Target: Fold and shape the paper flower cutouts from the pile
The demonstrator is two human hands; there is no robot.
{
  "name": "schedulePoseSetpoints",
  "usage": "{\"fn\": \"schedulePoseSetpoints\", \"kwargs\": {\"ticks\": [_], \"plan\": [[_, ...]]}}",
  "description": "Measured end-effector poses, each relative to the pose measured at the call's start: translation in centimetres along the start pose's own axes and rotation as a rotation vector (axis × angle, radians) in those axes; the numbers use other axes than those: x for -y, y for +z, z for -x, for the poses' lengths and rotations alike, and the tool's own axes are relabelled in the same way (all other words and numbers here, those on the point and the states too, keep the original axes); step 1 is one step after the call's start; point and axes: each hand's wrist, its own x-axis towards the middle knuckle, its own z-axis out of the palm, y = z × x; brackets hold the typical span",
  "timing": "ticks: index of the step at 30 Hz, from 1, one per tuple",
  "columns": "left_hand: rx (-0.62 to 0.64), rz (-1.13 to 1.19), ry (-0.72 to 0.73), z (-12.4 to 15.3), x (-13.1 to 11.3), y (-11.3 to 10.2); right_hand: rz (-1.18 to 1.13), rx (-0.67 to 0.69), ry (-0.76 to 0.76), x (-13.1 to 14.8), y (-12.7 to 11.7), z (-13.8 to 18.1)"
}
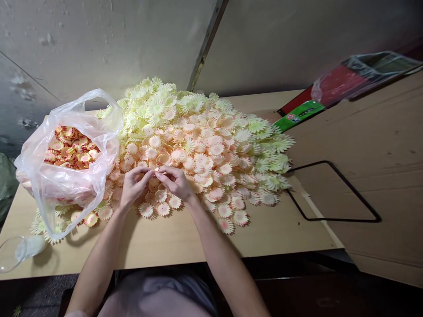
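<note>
A big heap of small fabric flower petals (205, 141), pale yellow at the back and pink-tipped at the front, covers the wooden table (172, 242). My left hand (134, 184) and my right hand (176, 181) meet at the heap's front edge, fingertips pinched together on one small petal piece (155, 171). A clear plastic bag (71, 167) at the left holds red-and-yellow petals (71, 147). Loose petals lie under and around both hands.
A clear glass cup (15, 253) lies at the table's front left corner. At the right stands a large cardboard sheet (380, 145) with a black wire loop (333, 191) on it. A red and green plastic-wrapped pack (330, 88) sits behind.
</note>
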Motion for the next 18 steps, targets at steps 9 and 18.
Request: {"fn": "schedulePoseSetpoints", "kwargs": {"ticks": [9, 18], "plan": [[0.015, 0.172, -0.137, 0.07, -0.19, -0.1, -0.065, -0.025, 0.053, -0.22, -0.26, 0.05], [-0.003, 0.29, -0.134, 0.13, 0.29, 0.34, -0.164, -0.302, 0.014, -0.13, -0.11, -0.38]]}}
